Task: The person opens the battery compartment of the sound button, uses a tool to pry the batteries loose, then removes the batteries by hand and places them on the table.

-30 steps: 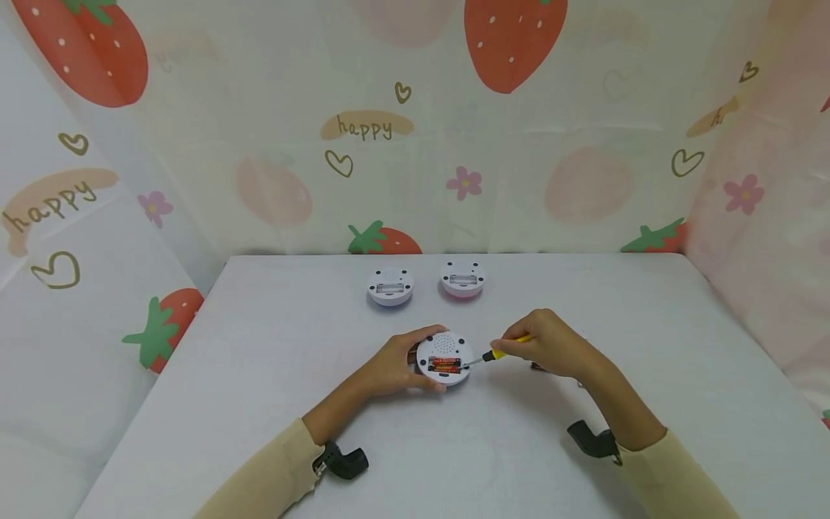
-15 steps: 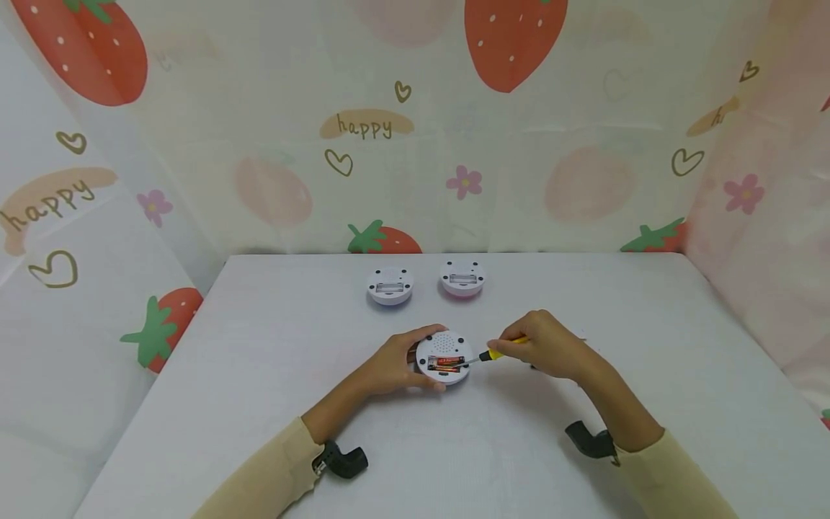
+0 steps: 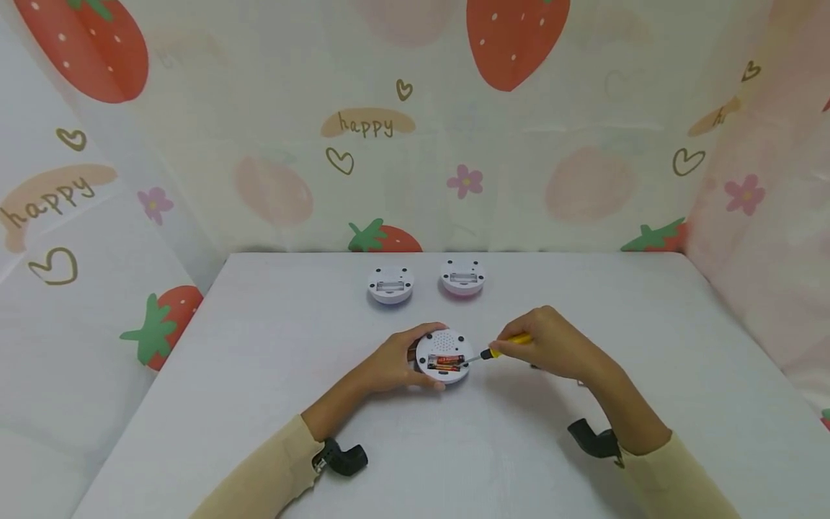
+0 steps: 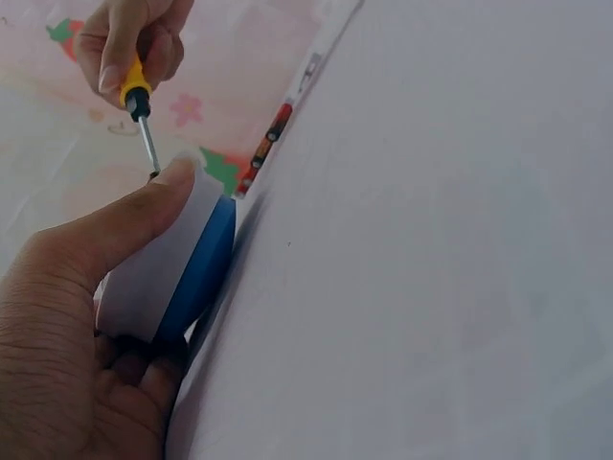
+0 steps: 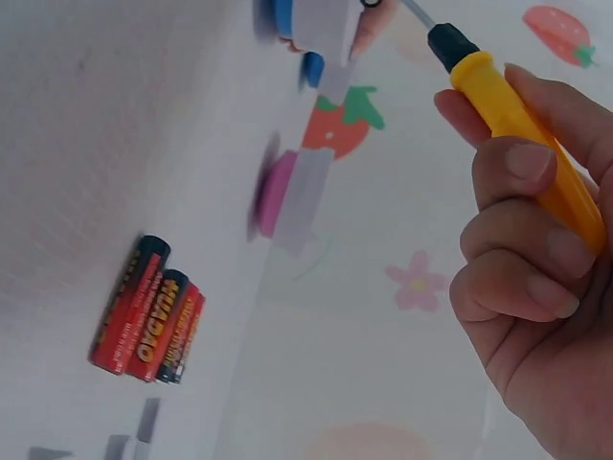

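Note:
My left hand (image 3: 392, 364) grips a round white battery-powered device (image 3: 444, 340) from its left side, thumb along the near rim. In the left wrist view the blue underside of the device (image 4: 203, 273) shows close over the table. Its open battery compartment faces up with red AAA-looking batteries (image 3: 444, 362) inside, one slightly askew. My right hand (image 3: 551, 342) holds a screwdriver (image 5: 503, 105) by its yellow handle, fingers curled round it in the right wrist view. The metal tip reaches the right end of the compartment, at the battery ends.
Two similar round devices, one white (image 3: 390, 297) and one with a pink base (image 3: 462, 288), lie farther back with compartments up. Several loose red-and-black batteries (image 5: 144, 311) lie on the white table (image 3: 292, 310) under my right arm, near small pale pieces (image 5: 142, 446).
The screwdriver tip has shifted slightly at the compartment's right end. The batteries, lying flat side by side before, now sit a little askew. My left hand keeps its grip.

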`<act>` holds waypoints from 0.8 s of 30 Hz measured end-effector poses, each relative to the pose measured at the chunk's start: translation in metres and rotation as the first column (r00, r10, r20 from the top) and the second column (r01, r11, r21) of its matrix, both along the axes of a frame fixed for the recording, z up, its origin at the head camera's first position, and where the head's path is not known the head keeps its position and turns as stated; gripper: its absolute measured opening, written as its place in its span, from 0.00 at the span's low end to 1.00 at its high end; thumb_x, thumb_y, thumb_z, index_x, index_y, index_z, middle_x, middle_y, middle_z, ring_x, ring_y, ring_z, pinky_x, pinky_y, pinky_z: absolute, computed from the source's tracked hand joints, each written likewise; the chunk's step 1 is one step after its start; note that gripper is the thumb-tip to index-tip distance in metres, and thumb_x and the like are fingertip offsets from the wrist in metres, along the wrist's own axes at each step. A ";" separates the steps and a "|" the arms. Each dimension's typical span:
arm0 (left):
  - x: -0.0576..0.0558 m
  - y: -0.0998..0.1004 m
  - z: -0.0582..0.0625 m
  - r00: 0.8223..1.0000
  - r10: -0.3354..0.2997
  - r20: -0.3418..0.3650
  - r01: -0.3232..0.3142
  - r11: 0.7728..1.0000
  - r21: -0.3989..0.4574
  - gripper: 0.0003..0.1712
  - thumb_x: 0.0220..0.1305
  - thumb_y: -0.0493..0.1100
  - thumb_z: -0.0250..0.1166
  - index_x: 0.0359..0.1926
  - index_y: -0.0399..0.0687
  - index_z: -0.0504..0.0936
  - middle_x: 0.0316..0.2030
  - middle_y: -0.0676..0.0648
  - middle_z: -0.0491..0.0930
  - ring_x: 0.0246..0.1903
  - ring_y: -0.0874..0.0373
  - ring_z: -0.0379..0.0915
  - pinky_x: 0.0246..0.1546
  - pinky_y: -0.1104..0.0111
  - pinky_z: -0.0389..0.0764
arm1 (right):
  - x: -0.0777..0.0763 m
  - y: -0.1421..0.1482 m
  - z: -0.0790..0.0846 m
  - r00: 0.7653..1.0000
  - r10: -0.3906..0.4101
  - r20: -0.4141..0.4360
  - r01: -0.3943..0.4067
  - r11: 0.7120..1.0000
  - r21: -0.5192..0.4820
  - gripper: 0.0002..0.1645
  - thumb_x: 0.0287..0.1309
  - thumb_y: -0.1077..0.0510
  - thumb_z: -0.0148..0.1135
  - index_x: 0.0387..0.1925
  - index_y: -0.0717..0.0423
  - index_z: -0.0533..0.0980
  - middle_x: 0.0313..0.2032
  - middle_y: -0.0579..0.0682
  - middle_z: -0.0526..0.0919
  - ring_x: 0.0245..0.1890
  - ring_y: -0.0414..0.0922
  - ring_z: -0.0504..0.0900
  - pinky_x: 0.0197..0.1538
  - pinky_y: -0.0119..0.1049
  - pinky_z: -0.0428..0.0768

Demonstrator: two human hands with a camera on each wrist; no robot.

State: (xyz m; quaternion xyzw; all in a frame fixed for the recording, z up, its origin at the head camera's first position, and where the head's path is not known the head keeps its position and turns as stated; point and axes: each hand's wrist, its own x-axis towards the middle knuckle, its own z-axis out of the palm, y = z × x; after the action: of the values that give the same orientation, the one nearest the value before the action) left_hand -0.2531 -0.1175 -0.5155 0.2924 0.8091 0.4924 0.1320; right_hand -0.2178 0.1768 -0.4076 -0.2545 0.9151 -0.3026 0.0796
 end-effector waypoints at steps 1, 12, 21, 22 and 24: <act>0.000 0.000 0.000 1.000 -0.001 0.003 0.001 1.000 0.005 0.57 0.45 0.47 0.85 0.75 0.57 0.65 0.68 0.54 0.71 0.66 0.60 0.68 0.70 0.61 0.67 | 0.001 0.000 0.002 1.000 0.000 -0.017 0.000 1.000 0.004 0.08 0.65 0.50 0.69 0.35 0.47 0.89 0.33 0.42 0.88 0.33 0.43 0.78 0.35 0.38 0.79; -0.001 -0.002 -0.002 1.000 -0.015 0.008 0.015 1.000 0.025 0.57 0.44 0.48 0.85 0.75 0.55 0.66 0.66 0.56 0.72 0.63 0.62 0.70 0.68 0.64 0.69 | 0.008 -0.002 0.009 0.991 -0.072 -0.113 0.081 0.994 0.075 0.09 0.63 0.50 0.70 0.38 0.48 0.89 0.35 0.41 0.88 0.36 0.44 0.78 0.39 0.37 0.78; -0.002 -0.001 0.000 1.000 -0.025 0.010 0.025 0.999 0.035 0.58 0.44 0.48 0.85 0.75 0.53 0.64 0.67 0.55 0.72 0.64 0.62 0.69 0.68 0.65 0.69 | 0.010 -0.009 0.008 0.989 -0.052 -0.137 0.065 0.993 0.094 0.09 0.63 0.50 0.71 0.38 0.50 0.89 0.31 0.40 0.87 0.33 0.42 0.77 0.36 0.35 0.78; -0.002 -0.001 0.000 0.999 -0.029 0.013 0.029 0.999 0.042 0.58 0.44 0.47 0.85 0.75 0.53 0.65 0.67 0.54 0.72 0.64 0.61 0.70 0.68 0.65 0.70 | 0.011 -0.009 0.009 0.989 -0.054 -0.140 0.068 0.993 0.097 0.09 0.62 0.50 0.71 0.38 0.50 0.89 0.30 0.40 0.86 0.32 0.42 0.76 0.35 0.35 0.78; -0.002 0.000 0.001 0.999 -0.031 0.017 0.030 0.998 0.046 0.58 0.44 0.47 0.85 0.75 0.55 0.65 0.66 0.54 0.72 0.64 0.61 0.70 0.67 0.65 0.70 | 0.012 -0.008 0.010 0.989 -0.056 -0.140 0.069 0.994 0.091 0.08 0.62 0.52 0.71 0.38 0.51 0.89 0.29 0.40 0.85 0.31 0.43 0.75 0.34 0.35 0.78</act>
State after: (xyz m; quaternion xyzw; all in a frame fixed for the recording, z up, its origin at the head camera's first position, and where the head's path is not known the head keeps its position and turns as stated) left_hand -0.2551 -0.1177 -0.5148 0.3034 0.7918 0.5113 0.1398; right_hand -0.2061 0.1692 -0.3971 -0.2420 0.9392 -0.2428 0.0192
